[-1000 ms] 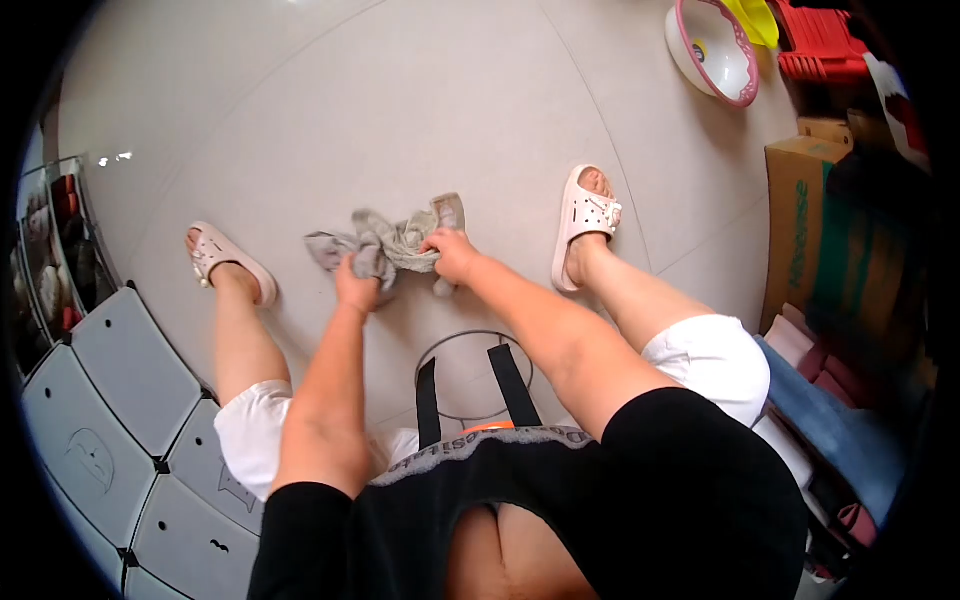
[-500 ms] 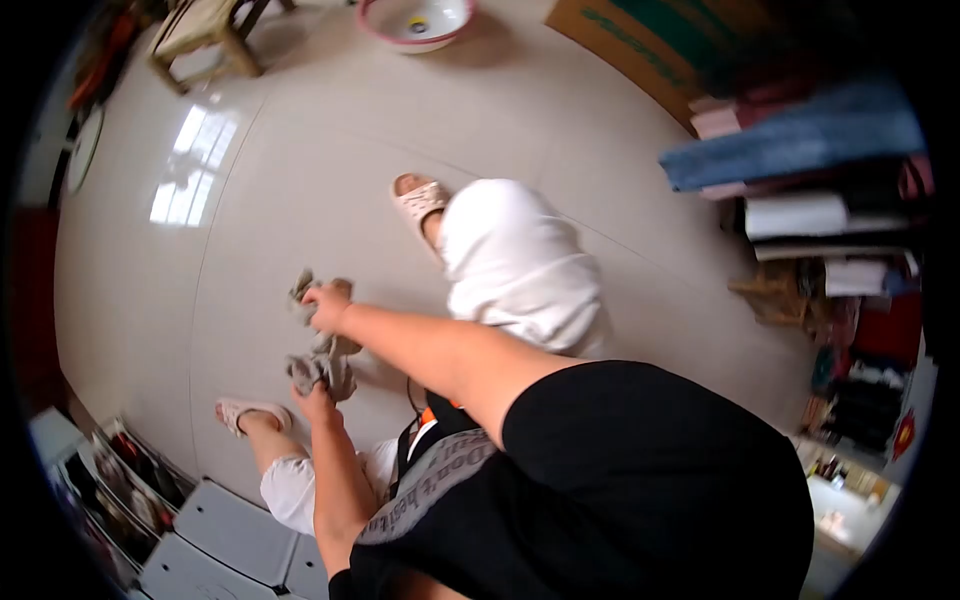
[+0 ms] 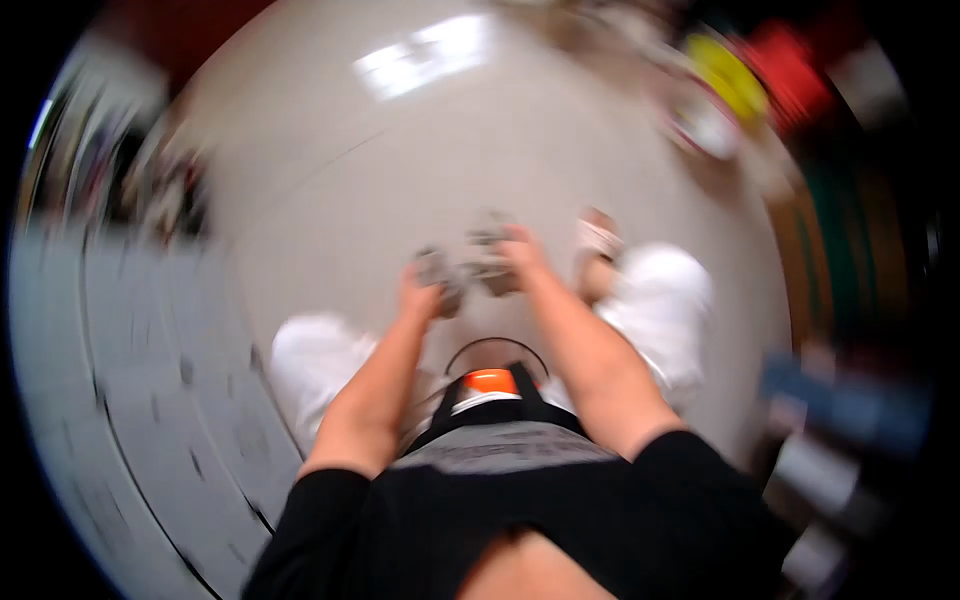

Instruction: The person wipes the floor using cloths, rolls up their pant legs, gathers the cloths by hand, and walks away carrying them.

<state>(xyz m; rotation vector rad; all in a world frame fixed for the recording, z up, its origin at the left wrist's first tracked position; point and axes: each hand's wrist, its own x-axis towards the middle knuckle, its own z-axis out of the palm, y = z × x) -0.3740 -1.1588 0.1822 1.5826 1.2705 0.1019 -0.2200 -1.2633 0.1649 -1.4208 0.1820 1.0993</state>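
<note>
Crumpled grey cloth (image 3: 492,272) hangs from my right hand (image 3: 520,252), whose fingers are closed around its upper part. Close beside it, my left hand (image 3: 422,296) grips another bunch of grey cloth (image 3: 440,272). A narrow gap shows between the two bunches, and blur hides whether they are one piece. Both hands are held out in front of my body, between my knees and above the floor. An orange item (image 3: 490,382) and a thin dark loop sit at my lap.
Pale tiled floor (image 3: 310,150) spreads ahead. Grey cabinets (image 3: 150,370) line the left side, with a rack of items beyond them. At the far right are a blurred basin (image 3: 705,125), a cardboard box (image 3: 835,260) and stacked clothes (image 3: 840,400).
The view has swung round to the left, bringing the grey cabinets up along that side. My hands now sit nearly level ahead of me, both still holding the grey cloth.
</note>
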